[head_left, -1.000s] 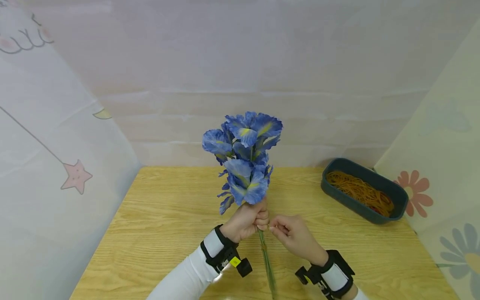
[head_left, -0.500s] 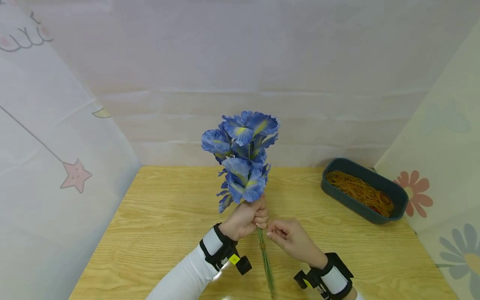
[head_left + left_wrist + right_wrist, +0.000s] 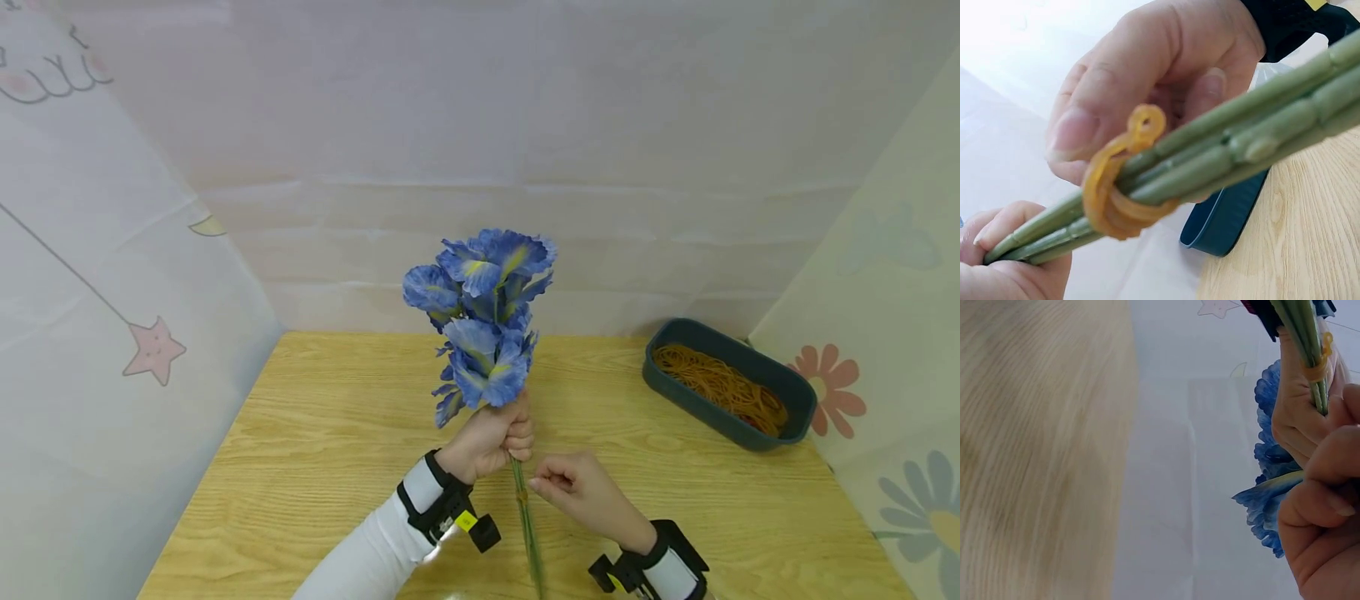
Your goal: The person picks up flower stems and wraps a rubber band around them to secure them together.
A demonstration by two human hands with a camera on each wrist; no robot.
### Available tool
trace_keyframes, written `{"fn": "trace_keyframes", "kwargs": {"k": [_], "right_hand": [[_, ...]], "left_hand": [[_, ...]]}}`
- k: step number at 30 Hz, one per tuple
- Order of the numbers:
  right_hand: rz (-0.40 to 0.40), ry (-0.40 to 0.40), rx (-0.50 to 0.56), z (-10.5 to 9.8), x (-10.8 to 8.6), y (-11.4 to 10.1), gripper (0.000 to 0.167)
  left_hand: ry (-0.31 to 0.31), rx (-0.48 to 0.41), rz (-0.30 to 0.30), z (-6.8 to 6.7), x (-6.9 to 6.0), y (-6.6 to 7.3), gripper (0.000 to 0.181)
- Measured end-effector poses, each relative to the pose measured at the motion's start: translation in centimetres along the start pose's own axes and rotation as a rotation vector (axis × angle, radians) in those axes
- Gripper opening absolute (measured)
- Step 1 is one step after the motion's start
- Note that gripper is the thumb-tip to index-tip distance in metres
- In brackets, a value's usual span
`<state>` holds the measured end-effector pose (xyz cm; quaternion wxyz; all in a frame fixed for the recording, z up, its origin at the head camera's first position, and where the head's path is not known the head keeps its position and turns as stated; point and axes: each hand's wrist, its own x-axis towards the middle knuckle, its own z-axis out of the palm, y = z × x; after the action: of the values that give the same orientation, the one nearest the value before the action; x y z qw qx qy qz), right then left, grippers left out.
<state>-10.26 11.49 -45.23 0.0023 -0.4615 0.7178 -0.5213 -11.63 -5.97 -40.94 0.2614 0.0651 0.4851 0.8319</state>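
Several blue artificial irises (image 3: 487, 358) stand upright in a bunch, held by my left hand (image 3: 491, 437) just below the blooms. Its fingers wrap round the green stems (image 3: 528, 533). Lower down, an orange rubber band (image 3: 1113, 194) is wound round the stems, with a small loop sticking out at one side. My right hand (image 3: 585, 492) hovers just to the right of the stems, beside the band. Its fingers are curled, and I see nothing held between them. In the right wrist view the band (image 3: 1316, 367) sits below the left hand.
A dark blue oblong tub (image 3: 678, 400) full of orange rubber bands (image 3: 720, 383) stands at the right rear of the wooden table (image 3: 322, 417). Pale printed cloth (image 3: 375, 208) hangs behind and along both sides.
My right hand has moved downward, level with the rubber band on the stems. The irises and my left hand have shifted slightly left, the grip unchanged.
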Motion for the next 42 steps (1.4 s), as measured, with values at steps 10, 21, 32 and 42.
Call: {"fn": "trace_keyframes", "kwargs": {"k": [10,21,32,42], "right_hand": [[0.199,-0.004,0.011,2.0,-1.1,0.0,0.023],[0.461,0.041,0.444,5.1,-1.6,-1.9,0.045],[0.556,0.132,0.544,6.3,-1.4,-2.6,0.047],[0.456,0.205,0.603,7.4,-1.5,-2.4,0.038]], "left_hand": [[0.003,-0.034,-0.020,-0.1,-0.1,-0.1,0.052],[0.019,-0.020,-0.030,0.0,-0.1,-0.4,0.050],[0.050,-0.012,-0.028,0.0,0.0,-0.8,0.048],[0.079,0.002,-0.003,0.2,0.0,-1.5,0.047]]}}
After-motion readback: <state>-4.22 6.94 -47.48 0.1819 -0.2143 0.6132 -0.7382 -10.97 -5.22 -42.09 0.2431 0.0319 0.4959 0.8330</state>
